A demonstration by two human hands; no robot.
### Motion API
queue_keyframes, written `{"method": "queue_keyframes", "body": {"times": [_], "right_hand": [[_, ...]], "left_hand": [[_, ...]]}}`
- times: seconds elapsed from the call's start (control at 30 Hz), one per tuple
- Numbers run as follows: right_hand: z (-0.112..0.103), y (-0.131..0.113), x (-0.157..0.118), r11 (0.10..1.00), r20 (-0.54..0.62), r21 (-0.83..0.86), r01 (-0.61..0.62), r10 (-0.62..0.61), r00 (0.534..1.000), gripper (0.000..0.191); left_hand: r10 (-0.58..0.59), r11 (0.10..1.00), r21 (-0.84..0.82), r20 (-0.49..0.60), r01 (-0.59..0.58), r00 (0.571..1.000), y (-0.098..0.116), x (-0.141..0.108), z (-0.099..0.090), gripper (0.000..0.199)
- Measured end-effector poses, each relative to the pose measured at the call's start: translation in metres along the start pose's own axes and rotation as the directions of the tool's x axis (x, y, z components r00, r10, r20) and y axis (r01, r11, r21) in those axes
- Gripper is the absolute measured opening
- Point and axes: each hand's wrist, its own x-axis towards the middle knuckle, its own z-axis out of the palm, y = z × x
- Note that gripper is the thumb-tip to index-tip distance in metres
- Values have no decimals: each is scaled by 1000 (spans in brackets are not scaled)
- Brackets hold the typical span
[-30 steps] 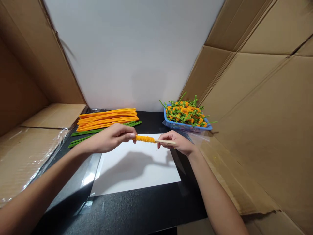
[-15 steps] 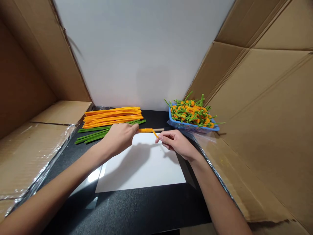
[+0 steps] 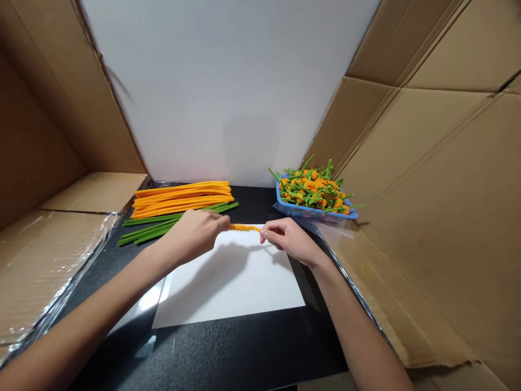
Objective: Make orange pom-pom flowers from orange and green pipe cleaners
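Over the white sheet, an orange pipe cleaner [image 3: 243,227] stretches between my two hands, coiled along most of its visible length. My left hand [image 3: 198,233] is closed around the coil's left end, and its fingers hide that part. Thumb and fingertips of my right hand [image 3: 287,239] pinch the coil's straighter right end. No bare stick shows beyond the coil in this view; whether one is inside it, I cannot tell.
Orange pipe cleaners [image 3: 183,198] and green pipe cleaners [image 3: 150,231] lie at the back left. A blue basket [image 3: 317,212] of orange-and-green pipe-cleaner pieces stands back right. White paper [image 3: 232,288] lies on the black table [image 3: 228,347], with cardboard walls [image 3: 439,179] at the sides.
The light brown stick tip that stuck out right of the coil no longer shows. The pipe cleaner's slanting free end now runs nearly in line with the coil. The view has shifted slightly.
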Motion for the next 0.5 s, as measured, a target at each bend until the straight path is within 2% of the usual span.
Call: {"method": "queue_keyframes", "body": {"times": [0.07, 0.13, 0.17, 0.23, 0.3, 0.37, 0.4, 0.5], "right_hand": [[7, 3, 3, 999, 7, 36, 9, -9, 1000, 36], [8, 9, 6, 984, 73, 169, -47, 35, 997, 36], [6, 13, 8, 969, 111, 233, -83, 59, 992, 37], [-1, 18, 10, 943, 164, 304, -134, 87, 983, 37], [-9, 18, 9, 947, 171, 288, -141, 94, 981, 38], [-13, 13, 6, 976, 146, 183, -116, 89, 985, 37], [-12, 9, 4, 991, 118, 101, -86, 73, 990, 35], [1, 0, 0, 985, -38, -167, 49, -56, 998, 33]], "left_hand": [[-99, 995, -6, -141, 99, 985, 0, 2, 2, 22], [-111, 987, -141, -222, 81, 969, -2, 2, 0, 23], [-89, 973, -227, -220, 37, 972, -3, 2, -3, 24], [14, 924, -378, -128, -61, 992, -5, 0, -9, 26], [159, 888, -441, 22, -133, 987, -7, -2, -13, 29], [238, 905, -389, 125, -173, 963, -7, -4, -13, 27], [234, 930, -320, 142, -179, 962, -6, -4, -11, 25], [94, 994, -55, 53, -91, 994, -2, -3, -2, 22]]}}
